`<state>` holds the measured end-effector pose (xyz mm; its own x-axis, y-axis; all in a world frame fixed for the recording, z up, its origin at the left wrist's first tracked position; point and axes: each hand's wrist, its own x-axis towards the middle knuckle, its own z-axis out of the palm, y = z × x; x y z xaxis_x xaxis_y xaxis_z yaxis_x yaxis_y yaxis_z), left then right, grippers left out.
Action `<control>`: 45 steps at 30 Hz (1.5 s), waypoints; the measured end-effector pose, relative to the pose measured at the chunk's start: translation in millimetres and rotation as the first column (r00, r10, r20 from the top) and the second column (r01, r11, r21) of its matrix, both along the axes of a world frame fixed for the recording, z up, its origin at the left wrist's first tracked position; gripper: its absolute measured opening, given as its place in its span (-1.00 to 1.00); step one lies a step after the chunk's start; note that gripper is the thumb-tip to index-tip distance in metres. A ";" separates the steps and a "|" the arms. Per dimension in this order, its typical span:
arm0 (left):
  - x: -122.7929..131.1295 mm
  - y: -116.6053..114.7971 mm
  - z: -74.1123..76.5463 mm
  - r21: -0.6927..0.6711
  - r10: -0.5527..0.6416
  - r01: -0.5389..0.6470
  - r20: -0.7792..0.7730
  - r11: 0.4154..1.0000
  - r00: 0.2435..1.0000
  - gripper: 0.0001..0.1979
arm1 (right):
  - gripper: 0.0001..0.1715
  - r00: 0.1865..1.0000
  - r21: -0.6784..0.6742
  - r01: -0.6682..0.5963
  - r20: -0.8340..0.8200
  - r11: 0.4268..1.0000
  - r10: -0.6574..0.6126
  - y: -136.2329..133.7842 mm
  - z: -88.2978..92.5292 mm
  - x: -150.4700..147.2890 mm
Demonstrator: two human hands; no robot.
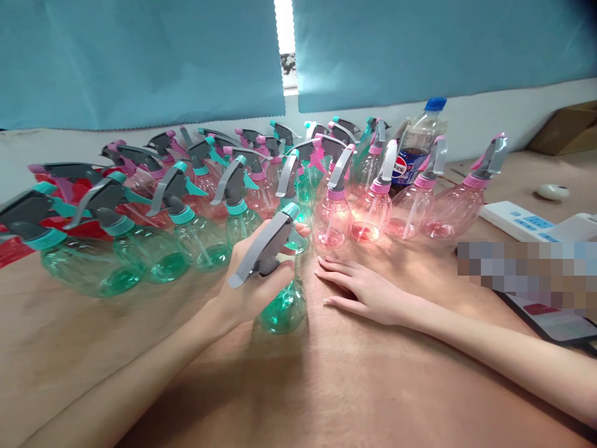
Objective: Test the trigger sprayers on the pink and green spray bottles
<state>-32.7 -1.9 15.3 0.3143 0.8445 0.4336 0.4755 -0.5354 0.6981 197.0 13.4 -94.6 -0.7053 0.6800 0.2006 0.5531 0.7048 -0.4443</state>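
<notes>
My left hand (pixel 254 277) is wrapped round the neck of a green clear spray bottle (pixel 282 308) with a grey trigger head and teal collar. The bottle stands on the brown table (pixel 326 386) in the middle of the view. My right hand (pixel 361 286) lies flat on the table just right of that bottle, fingers stretched out, holding nothing. Behind both hands stand several green spray bottles (pixel 200 239) at the left and several pink spray bottles (pixel 373 211) at the right.
A cola bottle with a blue cap (pixel 417 152) stands among the pink ones. At the right lie a white device with blue buttons (pixel 527 224), a dark tablet-like object (pixel 555 323) and a small white object (pixel 553 191). Blue curtains hang behind.
</notes>
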 end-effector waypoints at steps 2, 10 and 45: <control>0.6 -0.9 -0.7 -0.063 -0.006 0.011 0.080 0.998 0.997 -0.66 | -0.31 1.000 -0.002 0.002 0.000 1.000 -0.002 -0.1 0.0 0.0; -1.0 -0.8 -3.9 -0.071 0.002 0.005 0.104 0.997 0.995 -0.62 | -0.30 1.000 -0.003 0.002 0.007 1.000 -0.002 -0.4 -0.3 -0.4; 3.0 -1.4 -1.3 -0.054 0.032 -0.028 0.066 0.998 0.997 -0.65 | -0.35 0.999 0.000 -0.010 -0.042 1.000 0.010 -0.2 1.0 -0.3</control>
